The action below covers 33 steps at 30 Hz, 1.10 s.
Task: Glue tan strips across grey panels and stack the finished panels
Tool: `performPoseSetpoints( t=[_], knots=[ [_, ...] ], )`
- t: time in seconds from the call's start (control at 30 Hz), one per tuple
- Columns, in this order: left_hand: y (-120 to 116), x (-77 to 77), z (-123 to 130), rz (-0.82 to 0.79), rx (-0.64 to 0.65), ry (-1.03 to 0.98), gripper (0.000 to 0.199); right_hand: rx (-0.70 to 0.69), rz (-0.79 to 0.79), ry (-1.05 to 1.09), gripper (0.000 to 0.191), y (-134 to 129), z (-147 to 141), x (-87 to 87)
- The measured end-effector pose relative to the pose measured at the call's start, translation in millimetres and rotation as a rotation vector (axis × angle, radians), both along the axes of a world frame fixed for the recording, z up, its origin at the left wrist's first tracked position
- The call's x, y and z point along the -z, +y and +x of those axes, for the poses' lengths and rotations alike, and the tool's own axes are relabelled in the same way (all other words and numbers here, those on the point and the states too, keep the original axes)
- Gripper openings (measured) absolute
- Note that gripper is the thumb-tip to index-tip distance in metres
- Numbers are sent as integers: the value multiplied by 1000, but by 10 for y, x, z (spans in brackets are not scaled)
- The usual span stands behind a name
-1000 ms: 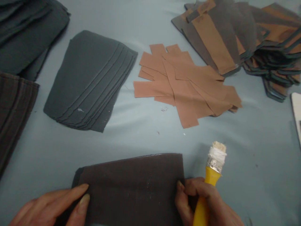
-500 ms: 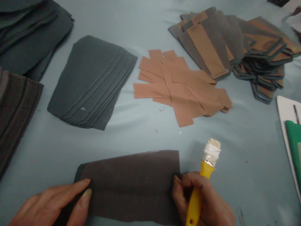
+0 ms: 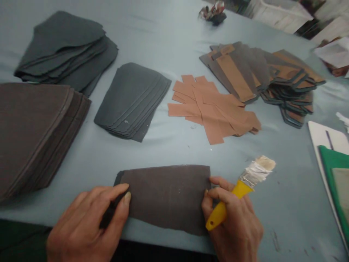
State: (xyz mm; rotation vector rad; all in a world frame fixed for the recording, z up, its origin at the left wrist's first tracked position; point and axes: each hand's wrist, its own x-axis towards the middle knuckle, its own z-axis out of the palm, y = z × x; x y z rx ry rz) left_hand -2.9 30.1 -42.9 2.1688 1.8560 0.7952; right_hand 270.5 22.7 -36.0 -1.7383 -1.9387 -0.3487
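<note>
A dark brown piece (image 3: 166,196) lies near the table's front edge, with a narrow black strip showing at its left end. My left hand (image 3: 92,218) pinches its left end between thumb and fingers. At the right end, the thumb and fingers of my right hand (image 3: 234,218) press on the piece's edge. The same hand also holds a yellow-handled brush (image 3: 242,187), its whitish bristles pointing up and to the right. Beyond the piece lie a fanned stack of dark grey-green pieces (image 3: 131,102) and a loose pile of tan strips (image 3: 215,109).
Brown pieces (image 3: 29,134) are stacked at the left, with dark pieces (image 3: 68,47) behind them. Pieces with tan strips (image 3: 245,72) are heaped at the back right. A white board (image 3: 313,134) with green material (image 3: 332,163) lies at the right edge. White containers (image 3: 280,14) stand at the far right.
The view has shifted, showing more of the table's back and front edge. The brush now tilts further right, and fingers of my right hand have spread along the piece's right edge.
</note>
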Motion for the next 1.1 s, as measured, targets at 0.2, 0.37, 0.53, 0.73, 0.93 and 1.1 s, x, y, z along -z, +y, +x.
performPoseSetpoints(
  t=[0.2, 0.37, 0.53, 0.73, 0.93, 1.1],
  knots=[
    [44, -38, 49, 59, 30, 54, 18, -218, -67, -27, 18, 4, 59, -2],
    [64, -57, 66, 92, 40, 69, 15, -280, -104, -8, 17, 9, 93, 8],
    [41, -87, 68, 69, 53, 40, 8, -288, -49, -79, 12, 21, 100, -3],
    [11, -121, 85, 70, 15, 32, 9, -309, -15, -116, 20, 40, 124, -2],
    [1, -127, 91, 70, 11, 53, 10, -255, -33, -103, 21, 6, 152, 49],
    [23, -95, 78, 76, -6, 71, 9, -251, -69, -56, 20, -12, 159, 49]
  ],
)
